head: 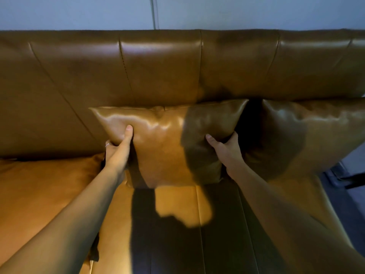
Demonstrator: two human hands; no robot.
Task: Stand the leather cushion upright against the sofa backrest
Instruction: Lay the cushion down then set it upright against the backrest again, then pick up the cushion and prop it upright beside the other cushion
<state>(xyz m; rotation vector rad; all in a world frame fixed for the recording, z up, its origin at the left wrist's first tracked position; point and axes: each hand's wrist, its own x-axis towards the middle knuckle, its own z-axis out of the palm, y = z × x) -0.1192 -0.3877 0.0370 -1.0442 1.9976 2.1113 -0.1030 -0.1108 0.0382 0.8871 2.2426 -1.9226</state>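
Leather cushion (pixel 167 143) stood upright on sofa seat (pixel 177 202), top edge leaned on sofa backrest (pixel 158 72). 2nd cushion (pixel 300 135) propped just beside, on right. Cushion's side edges clamped by 2 hands: left hand (pixel 118 149) thumb pressed into front face, right hand (pixel 227 149) thumb on front, remaining fingers hidden behind.

Living room — tan leather sofa (pixel 177 66), scatter cushions (pixel 308 135), plain wall (pixel 79 12)

A second tan cushion (pixel 308 135) stands at the right, a grey wall (pixel 79 12) behind, dark floor (pixel 351 186) beyond.
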